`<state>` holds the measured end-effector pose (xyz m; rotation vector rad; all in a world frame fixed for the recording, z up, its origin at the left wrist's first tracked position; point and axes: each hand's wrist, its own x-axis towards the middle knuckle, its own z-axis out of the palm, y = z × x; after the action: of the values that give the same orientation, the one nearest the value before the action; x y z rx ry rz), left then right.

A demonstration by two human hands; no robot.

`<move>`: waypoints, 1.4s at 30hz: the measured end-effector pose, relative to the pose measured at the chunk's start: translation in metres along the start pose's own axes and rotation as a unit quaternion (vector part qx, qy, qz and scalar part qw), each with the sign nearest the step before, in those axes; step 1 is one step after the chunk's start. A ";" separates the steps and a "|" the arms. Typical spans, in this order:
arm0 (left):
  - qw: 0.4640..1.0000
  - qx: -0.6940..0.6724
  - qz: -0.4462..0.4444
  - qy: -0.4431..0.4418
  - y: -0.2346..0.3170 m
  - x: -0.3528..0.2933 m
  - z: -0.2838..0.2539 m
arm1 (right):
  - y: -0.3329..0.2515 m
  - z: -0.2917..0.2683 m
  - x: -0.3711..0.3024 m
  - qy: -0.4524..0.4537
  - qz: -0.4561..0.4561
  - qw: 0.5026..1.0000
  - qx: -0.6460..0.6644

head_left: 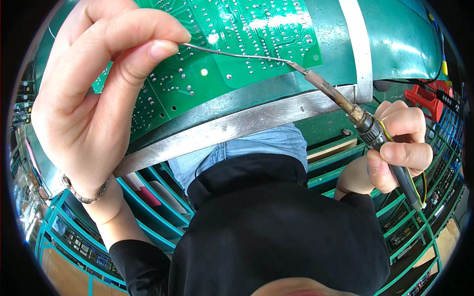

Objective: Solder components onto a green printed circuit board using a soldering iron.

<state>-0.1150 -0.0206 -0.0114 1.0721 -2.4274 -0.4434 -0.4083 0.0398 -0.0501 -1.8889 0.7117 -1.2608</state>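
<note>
Between the thumb and forefinger of my left hand (98, 74) is pinched a thin strand of solder wire (232, 54), which runs rightward. My right hand (402, 150) grips a soldering iron (340, 98) by its dark handle, its tip pointing up and left. The wire's far end meets the iron's tip, or lies right at it. Both are over the lower edge of a green circuit board (207, 84), whose face carries many shiny solder joints. My left hand hides part of the board's left side.
The board lies on a green work surface (405, 44) edged with a metal strip (237, 126). A red stand (424, 101) and dark cables are at the right. Green racks (153, 217) holding circuit boards stand on both sides of me.
</note>
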 end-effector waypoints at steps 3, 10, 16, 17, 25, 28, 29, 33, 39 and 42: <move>1.000 -0.004 -0.011 -0.003 -0.001 -0.001 -0.002 | 0.000 0.000 0.001 -0.004 0.002 1.000 -0.008; 0.998 0.004 -0.030 0.049 -0.005 -0.003 -0.005 | -0.003 -0.003 -0.002 0.035 -0.006 0.999 -0.011; 0.992 -0.037 -0.079 0.095 -0.003 -0.004 -0.013 | 0.001 -0.001 0.004 0.128 -0.012 0.992 0.007; 0.988 -0.051 -0.097 0.104 -0.003 -0.003 -0.018 | 0.002 -0.004 0.009 0.148 -0.027 0.989 0.012; 0.968 -0.061 -0.099 0.221 -0.009 0.002 -0.034 | 0.018 -0.025 0.061 0.258 -0.028 0.954 -0.148; 0.968 -0.031 -0.122 0.218 -0.023 -0.003 -0.034 | 0.037 -0.022 0.087 0.266 -0.060 0.924 -0.267; 0.972 -0.018 -0.102 0.209 -0.026 -0.007 -0.034 | 0.044 -0.023 0.097 0.268 -0.109 0.898 -0.331; 0.974 -0.079 -0.129 0.165 -0.035 -0.014 -0.033 | 0.055 -0.018 0.114 0.142 -0.132 0.871 -0.451; 0.972 -0.090 -0.171 0.131 -0.037 -0.013 -0.032 | 0.050 -0.012 0.119 0.168 -0.107 0.872 -0.447; 0.970 -0.087 -0.192 0.118 -0.034 -0.011 -0.031 | 0.047 -0.011 0.111 0.136 -0.045 0.879 -0.454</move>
<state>-0.0712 -0.0378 -0.0038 1.4302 -1.9374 -0.6024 -0.3805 -0.0764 -0.0286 -2.5055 1.5916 -1.3897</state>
